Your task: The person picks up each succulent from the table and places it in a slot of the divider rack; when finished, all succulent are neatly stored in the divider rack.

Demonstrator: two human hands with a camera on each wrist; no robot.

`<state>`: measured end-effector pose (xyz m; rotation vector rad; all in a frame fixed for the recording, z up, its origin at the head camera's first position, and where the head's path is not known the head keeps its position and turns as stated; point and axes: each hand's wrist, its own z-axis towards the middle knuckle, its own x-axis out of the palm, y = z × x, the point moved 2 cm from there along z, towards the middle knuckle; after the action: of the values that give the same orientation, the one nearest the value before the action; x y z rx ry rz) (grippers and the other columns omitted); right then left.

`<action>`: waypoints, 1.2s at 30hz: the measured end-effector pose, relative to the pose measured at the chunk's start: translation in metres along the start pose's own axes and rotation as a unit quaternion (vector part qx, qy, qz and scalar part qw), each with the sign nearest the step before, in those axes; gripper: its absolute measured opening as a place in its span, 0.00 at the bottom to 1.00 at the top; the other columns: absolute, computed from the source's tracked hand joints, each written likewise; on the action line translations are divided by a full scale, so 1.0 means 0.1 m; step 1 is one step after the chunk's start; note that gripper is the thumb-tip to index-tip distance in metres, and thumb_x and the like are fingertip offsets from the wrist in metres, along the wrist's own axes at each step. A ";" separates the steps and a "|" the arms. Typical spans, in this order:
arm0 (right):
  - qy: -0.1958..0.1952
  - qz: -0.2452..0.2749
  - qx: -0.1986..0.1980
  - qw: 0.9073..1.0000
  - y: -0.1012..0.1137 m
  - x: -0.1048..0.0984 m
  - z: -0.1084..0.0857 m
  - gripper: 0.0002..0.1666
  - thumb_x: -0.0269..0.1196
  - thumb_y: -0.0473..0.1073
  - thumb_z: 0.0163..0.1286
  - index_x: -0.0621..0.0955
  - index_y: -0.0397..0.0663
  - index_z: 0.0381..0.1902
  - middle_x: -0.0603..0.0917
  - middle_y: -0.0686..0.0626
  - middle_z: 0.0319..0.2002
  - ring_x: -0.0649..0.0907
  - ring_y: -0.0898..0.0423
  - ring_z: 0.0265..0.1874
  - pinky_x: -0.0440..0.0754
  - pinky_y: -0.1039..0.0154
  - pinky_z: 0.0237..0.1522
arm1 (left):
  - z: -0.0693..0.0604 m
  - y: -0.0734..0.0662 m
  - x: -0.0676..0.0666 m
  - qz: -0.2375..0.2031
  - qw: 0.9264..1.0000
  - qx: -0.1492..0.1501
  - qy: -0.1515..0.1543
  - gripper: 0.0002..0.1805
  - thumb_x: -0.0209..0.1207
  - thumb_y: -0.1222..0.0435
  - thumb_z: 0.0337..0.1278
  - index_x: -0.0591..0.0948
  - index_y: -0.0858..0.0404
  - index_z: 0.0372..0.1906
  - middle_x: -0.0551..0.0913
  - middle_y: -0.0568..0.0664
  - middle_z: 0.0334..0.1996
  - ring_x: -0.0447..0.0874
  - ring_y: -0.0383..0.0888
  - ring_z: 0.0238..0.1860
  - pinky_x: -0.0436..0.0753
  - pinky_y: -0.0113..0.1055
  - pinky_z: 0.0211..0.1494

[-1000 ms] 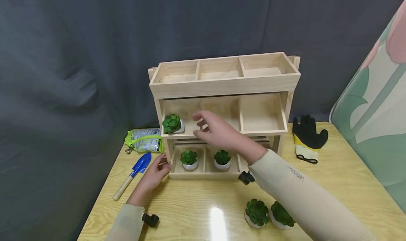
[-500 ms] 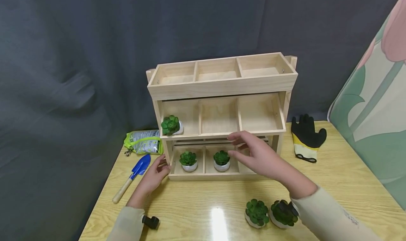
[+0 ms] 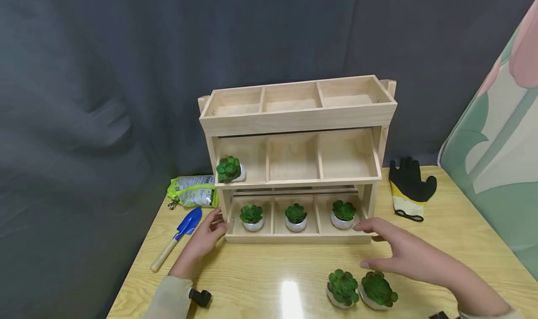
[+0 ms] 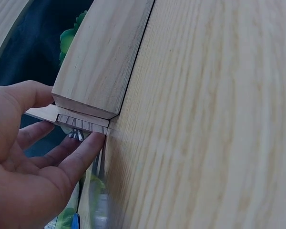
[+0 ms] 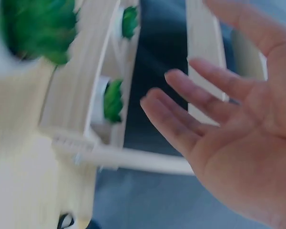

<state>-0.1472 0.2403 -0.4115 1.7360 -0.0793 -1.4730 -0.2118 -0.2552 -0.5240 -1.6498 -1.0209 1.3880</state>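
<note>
A three-tier wooden planter shelf (image 3: 294, 119) stands on the table. My left hand (image 3: 201, 240) holds its lower left corner; in the left wrist view, thumb and fingers (image 4: 81, 160) touch the corner from different sides, by a wing nut. My right hand (image 3: 414, 253) is in the air with extended fingers, holding nothing, above and right of two potted succulents, one left (image 3: 343, 288) and one right (image 3: 378, 290). The bottom tier's compartments hold a left succulent (image 3: 251, 216), a middle one (image 3: 296, 217) and a right one (image 3: 343, 214). Another succulent (image 3: 230, 169) leans tilted in the middle tier's left compartment.
Left of the shelf lie a green-and-grey bag (image 3: 194, 190) and a blue trowel (image 3: 178, 237) with a wooden handle. A black work glove (image 3: 412, 188) lies on its right. A dark curtain (image 3: 269, 29) hangs behind, and a flower-printed panel (image 3: 500, 151) stands far right.
My right hand has withdrawn from the middle tier down and right, toward the front succulents. The bottom right succulent is now in plain sight. My left hand has stayed at the shelf's corner.
</note>
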 end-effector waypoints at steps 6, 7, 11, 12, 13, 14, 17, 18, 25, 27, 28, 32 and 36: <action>0.070 0.058 0.005 0.996 -0.32 0.04 -0.20 0.41 0.73 0.55 0.72 0.70 0.57 0.76 0.75 0.40 0.72 0.78 0.74 0.63 0.86 0.67 0.55 | 0.01 0.02 0.00 -0.001 1.000 0.008 -0.001 0.39 0.59 0.61 0.79 0.58 0.57 0.86 0.71 0.66 0.77 0.73 0.68 0.76 0.77 0.61 0.76; 0.079 0.076 0.008 0.994 -0.37 0.06 -0.21 0.41 0.73 0.53 0.72 0.69 0.57 0.77 0.74 0.38 0.73 0.77 0.74 0.63 0.86 0.68 0.55 | 0.00 0.02 0.00 -0.001 1.000 0.005 -0.002 0.39 0.59 0.61 0.78 0.58 0.56 0.86 0.71 0.65 0.77 0.73 0.67 0.77 0.77 0.61 0.76; 0.107 0.134 0.004 0.985 -0.55 0.16 -0.30 0.46 0.74 0.47 0.71 0.65 0.54 0.80 0.71 0.38 0.76 0.74 0.78 0.65 0.85 0.69 0.56 | 0.00 0.03 0.01 -0.006 1.000 0.000 0.001 0.39 0.59 0.61 0.79 0.57 0.57 0.86 0.70 0.66 0.78 0.72 0.68 0.77 0.77 0.61 0.76; 0.111 0.141 -0.004 0.984 -0.60 0.19 -0.33 0.48 0.75 0.46 0.70 0.64 0.53 0.81 0.71 0.43 0.76 0.74 0.78 0.65 0.84 0.69 0.55 | 0.01 0.03 0.01 -0.007 1.000 -0.001 0.001 0.39 0.59 0.61 0.79 0.57 0.57 0.86 0.70 0.66 0.78 0.72 0.68 0.77 0.77 0.61 0.76; 0.114 0.150 -0.014 0.982 -0.65 0.21 -0.35 0.49 0.75 0.44 0.69 0.64 0.51 0.81 0.71 0.49 0.76 0.74 0.77 0.66 0.84 0.69 0.55 | 0.01 0.03 0.01 -0.008 1.000 -0.002 0.003 0.39 0.59 0.60 0.79 0.57 0.57 0.86 0.69 0.66 0.78 0.72 0.68 0.77 0.77 0.61 0.77; 0.119 0.162 -0.024 0.979 -0.69 0.23 -0.37 0.49 0.76 0.42 0.68 0.63 0.49 0.81 0.71 0.55 0.76 0.73 0.77 0.66 0.84 0.69 0.55 | 0.01 0.03 0.02 -0.010 1.000 -0.002 0.003 0.39 0.59 0.60 0.79 0.57 0.57 0.86 0.69 0.66 0.78 0.72 0.68 0.77 0.77 0.61 0.76; 0.145 0.209 -0.044 0.966 -0.81 0.31 -0.42 0.50 0.75 0.36 0.68 0.62 0.44 0.81 0.70 0.70 0.73 0.74 0.76 0.65 0.83 0.70 0.57 | 0.02 0.02 0.02 -0.011 1.000 -0.001 -0.001 0.39 0.59 0.60 0.79 0.57 0.56 0.86 0.70 0.66 0.77 0.73 0.68 0.76 0.77 0.61 0.76; 0.158 0.227 -0.042 0.960 -0.83 0.33 -0.42 0.50 0.74 0.35 0.68 0.61 0.44 0.81 0.70 0.72 0.72 0.74 0.76 0.65 0.83 0.70 0.57 | 0.02 0.02 0.01 -0.012 1.000 -0.001 -0.002 0.39 0.59 0.60 0.79 0.58 0.56 0.86 0.70 0.66 0.77 0.73 0.68 0.76 0.77 0.61 0.76; 0.232 0.279 0.038 0.931 -0.90 0.49 -0.46 0.46 0.70 0.36 0.73 0.60 0.46 0.82 0.69 0.57 0.76 0.72 0.78 0.61 0.79 0.72 0.56 | 0.02 0.01 0.02 -0.010 1.000 0.000 -0.001 0.39 0.59 0.59 0.79 0.58 0.56 0.86 0.70 0.65 0.78 0.73 0.67 0.77 0.77 0.62 0.76; 0.234 0.268 0.068 0.932 -0.89 0.52 -0.47 0.47 0.71 0.38 0.72 0.61 0.48 0.81 0.68 0.47 0.77 0.71 0.81 0.60 0.79 0.69 0.56 | 0.02 0.01 0.02 -0.012 1.000 0.000 -0.003 0.39 0.60 0.60 0.78 0.58 0.56 0.86 0.70 0.65 0.77 0.73 0.67 0.77 0.77 0.62 0.76; 0.234 0.262 0.075 0.933 -0.89 0.53 -0.47 0.47 0.72 0.39 0.72 0.61 0.48 0.81 0.68 0.41 0.77 0.71 0.83 0.59 0.79 0.70 0.55 | 0.02 0.01 0.02 -0.011 1.000 0.001 -0.003 0.39 0.59 0.60 0.79 0.58 0.56 0.86 0.70 0.65 0.77 0.73 0.67 0.77 0.77 0.62 0.76; 0.232 0.259 0.087 0.934 -0.90 0.57 -0.47 0.45 0.73 0.39 0.71 0.63 0.48 0.79 0.69 0.37 0.74 0.72 0.82 0.56 0.77 0.74 0.54 | 0.01 0.02 0.01 -0.011 1.000 0.002 0.000 0.38 0.59 0.61 0.79 0.58 0.55 0.86 0.70 0.65 0.78 0.72 0.68 0.77 0.77 0.62 0.76; 0.227 0.271 0.067 0.933 -0.93 0.61 -0.45 0.43 0.72 0.37 0.71 0.65 0.47 0.77 0.72 0.43 0.69 0.74 0.76 0.55 0.76 0.79 0.52 | 0.01 0.02 0.01 -0.008 1.000 0.001 0.000 0.38 0.58 0.60 0.80 0.57 0.55 0.86 0.70 0.65 0.78 0.71 0.68 0.77 0.77 0.61 0.76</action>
<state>-0.1323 0.2919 -0.5183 1.9225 -0.3884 -0.6637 -0.2124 -0.2554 -0.5264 -1.6374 -1.0299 1.3772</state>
